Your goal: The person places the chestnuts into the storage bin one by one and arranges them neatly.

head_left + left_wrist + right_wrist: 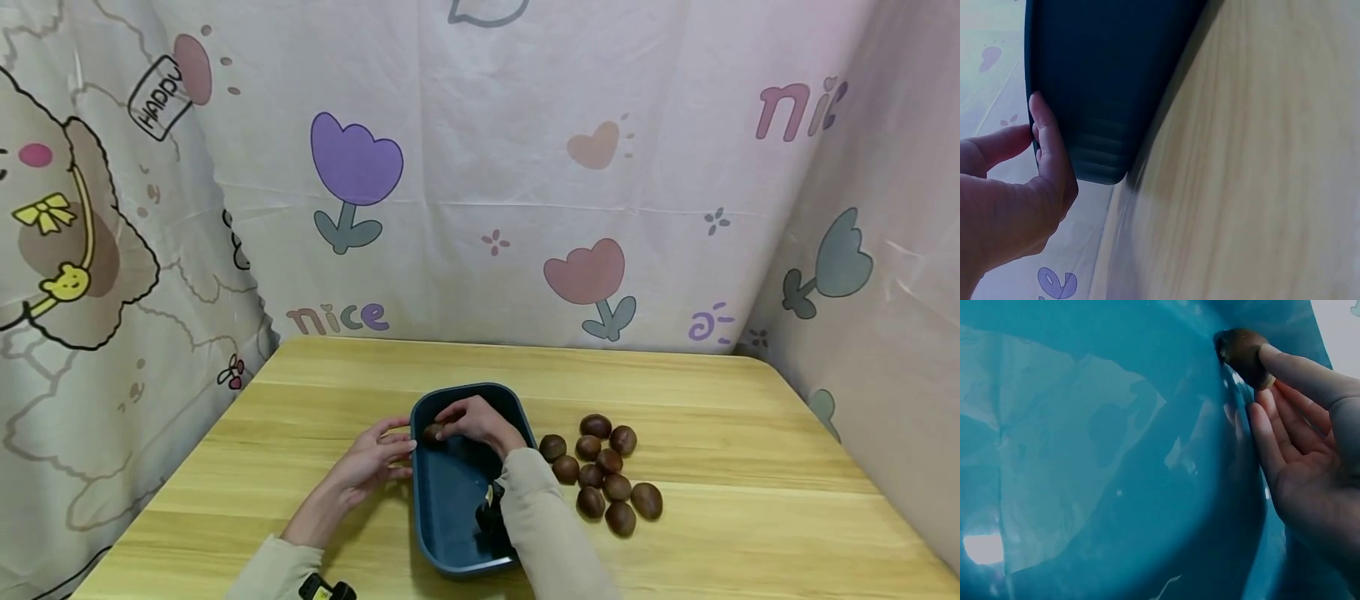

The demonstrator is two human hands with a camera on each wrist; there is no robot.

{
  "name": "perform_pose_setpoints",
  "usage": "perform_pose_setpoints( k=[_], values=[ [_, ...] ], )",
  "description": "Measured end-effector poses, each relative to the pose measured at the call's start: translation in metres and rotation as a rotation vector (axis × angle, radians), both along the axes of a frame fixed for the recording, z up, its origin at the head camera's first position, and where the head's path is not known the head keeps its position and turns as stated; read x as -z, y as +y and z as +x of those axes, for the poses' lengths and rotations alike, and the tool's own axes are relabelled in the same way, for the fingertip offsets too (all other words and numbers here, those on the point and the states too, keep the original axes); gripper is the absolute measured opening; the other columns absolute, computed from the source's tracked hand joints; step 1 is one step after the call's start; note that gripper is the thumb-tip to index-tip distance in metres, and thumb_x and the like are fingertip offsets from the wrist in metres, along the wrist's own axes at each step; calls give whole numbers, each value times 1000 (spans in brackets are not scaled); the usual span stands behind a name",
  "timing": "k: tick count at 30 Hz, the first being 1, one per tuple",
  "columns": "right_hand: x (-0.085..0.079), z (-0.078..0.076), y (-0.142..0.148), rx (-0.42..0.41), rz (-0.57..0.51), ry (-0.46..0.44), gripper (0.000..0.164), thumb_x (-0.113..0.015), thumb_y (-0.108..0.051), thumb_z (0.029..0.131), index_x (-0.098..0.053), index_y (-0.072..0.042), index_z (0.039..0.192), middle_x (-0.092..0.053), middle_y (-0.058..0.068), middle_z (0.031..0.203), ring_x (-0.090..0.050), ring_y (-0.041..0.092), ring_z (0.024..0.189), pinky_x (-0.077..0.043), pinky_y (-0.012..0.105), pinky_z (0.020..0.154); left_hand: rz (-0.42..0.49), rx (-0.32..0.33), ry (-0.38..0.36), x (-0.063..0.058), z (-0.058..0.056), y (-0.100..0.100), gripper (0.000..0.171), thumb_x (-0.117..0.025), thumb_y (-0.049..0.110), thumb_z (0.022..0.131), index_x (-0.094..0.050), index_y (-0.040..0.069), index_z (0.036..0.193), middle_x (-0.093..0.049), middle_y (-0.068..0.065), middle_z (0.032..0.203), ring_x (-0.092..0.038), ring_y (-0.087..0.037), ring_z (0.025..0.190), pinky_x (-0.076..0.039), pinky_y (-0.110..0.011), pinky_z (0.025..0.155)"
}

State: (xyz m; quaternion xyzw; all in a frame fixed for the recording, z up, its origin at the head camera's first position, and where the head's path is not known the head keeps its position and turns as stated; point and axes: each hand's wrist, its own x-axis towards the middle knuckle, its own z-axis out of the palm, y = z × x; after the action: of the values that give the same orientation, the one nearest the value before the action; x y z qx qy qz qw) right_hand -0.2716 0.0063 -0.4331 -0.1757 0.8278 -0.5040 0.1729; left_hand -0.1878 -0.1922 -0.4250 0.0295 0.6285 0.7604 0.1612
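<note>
Inside the tray (453, 510), your right hand (476, 419) pinches a chestnut (1244, 355), likely placing it; release next. Your unclenched left hand (369, 462) touches the tray's outside.

You're seeing an evenly lit head view; your left wrist view is running dim, the tabletop (1260, 156) blurring; in your right wrist view, glare is whitening one patch of the tray (1116, 493).

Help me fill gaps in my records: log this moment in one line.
left hand: against outer wall of container | right hand: holding chestnut inside container | other chestnuts: on table, right of container
</note>
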Motion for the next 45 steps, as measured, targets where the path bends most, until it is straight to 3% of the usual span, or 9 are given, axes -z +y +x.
perform_pose_setpoints(
  k=[7,12,19,27,31,37,45],
  values=[
    [-9,-1,1,-44,66,58,31,-78,-9,80,-71,-1,109,-70,5,100,-62,18,95,-48,35,88,11,13,12,0,-1,3,55,-53,5,98,-22,-8,141,-59,-8,103,-62,-16,85,-54,-29,72],
    [-23,0,-1,-68,38,108,30,-75,-10,84,-69,-1,112,-70,6,102,-64,19,97,-49,35,89,5,0,9,1,-2,2,53,-54,4,97,-24,-8,140,-59,-6,101,-61,-14,85,-53,-29,72],
    [-53,9,-1,-100,-118,180,26,-68,-16,91,-68,-3,114,-69,6,103,-63,15,93,-50,31,87,-9,-18,-3,3,1,0,51,-55,5,97,-27,-7,137,-59,-6,100,-60,-14,84,-54,-31,74],
    [-104,28,15,-156,-134,312,28,-65,-23,94,-67,-8,117,-68,1,106,-61,13,96,-49,28,86,-13,-19,-6,4,0,0,53,-54,5,97,-24,-8,140,-57,-8,100,-60,-15,83,-55,-30,73],
    [-120,29,28,-202,-119,393,27,-64,-20,94,-68,-6,117,-69,3,106,-61,14,96,-50,28,85,-13,-26,-9,3,-1,1,54,-55,5,96,-25,-8,140,-57,-9,102,-60,-15,84,-54,-30,73],
    [-118,22,58,-173,-30,372,27,-64,-20,94,-67,-6,117,-68,3,107,-61,16,97,-50,31,85,-9,-31,1,2,0,2,55,-56,4,96,-25,-9,140,-56,-9,102,-60,-13,82,-54,-29,70],
    [-92,4,114,-60,59,322,26,-65,-21,94,-68,-6,114,-68,3,104,-60,19,96,-50,37,85,-4,-39,3,2,0,3,54,-55,3,96,-26,-8,139,-54,-8,100,-58,-12,80,-55,-29,69]
  ],
)
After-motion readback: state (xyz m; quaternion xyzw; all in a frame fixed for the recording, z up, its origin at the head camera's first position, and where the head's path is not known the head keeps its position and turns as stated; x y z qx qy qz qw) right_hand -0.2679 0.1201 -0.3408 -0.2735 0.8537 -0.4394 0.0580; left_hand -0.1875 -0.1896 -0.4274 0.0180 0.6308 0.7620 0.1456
